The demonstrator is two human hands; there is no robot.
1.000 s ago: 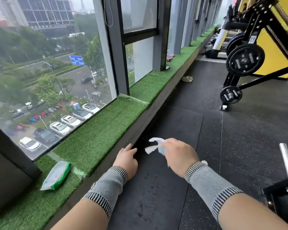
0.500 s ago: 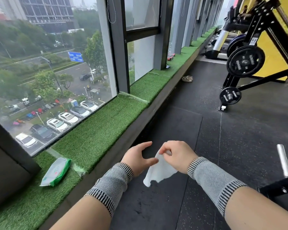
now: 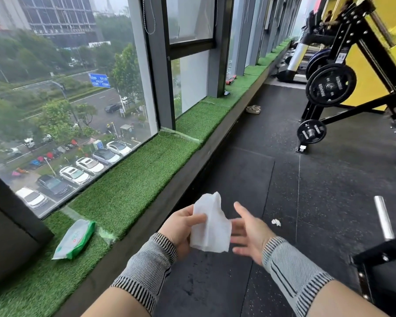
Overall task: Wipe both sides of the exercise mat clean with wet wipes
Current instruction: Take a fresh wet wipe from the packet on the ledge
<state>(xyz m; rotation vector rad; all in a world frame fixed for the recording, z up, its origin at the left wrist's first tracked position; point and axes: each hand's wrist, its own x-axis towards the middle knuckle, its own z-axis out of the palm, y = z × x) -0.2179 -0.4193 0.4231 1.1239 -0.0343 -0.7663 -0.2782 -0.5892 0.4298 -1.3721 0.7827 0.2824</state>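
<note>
A black exercise mat [image 3: 242, 184] lies flat on the gym floor beside the window ledge. My left hand [image 3: 181, 227] pinches a white wet wipe [image 3: 209, 227], which hangs unfolded above the mat. My right hand [image 3: 249, 229] is just right of the wipe, palm turned toward it, fingers spread and straight, holding nothing. A green and white pack of wet wipes [image 3: 74, 239] lies on the green turf ledge to my left.
A crumpled used wipe [image 3: 276, 222] sits on the floor to the right of my hands. A chrome bar [image 3: 382, 217] and black frame jut in at the right. A weight rack with plates [image 3: 329, 85] stands further back. Shoes [image 3: 253, 109] lie by the turf ledge [image 3: 133, 179].
The wipe passed from my right hand to my left hand and has opened out. My right hand let go and spread its fingers. A crumpled wipe now lies on the floor.
</note>
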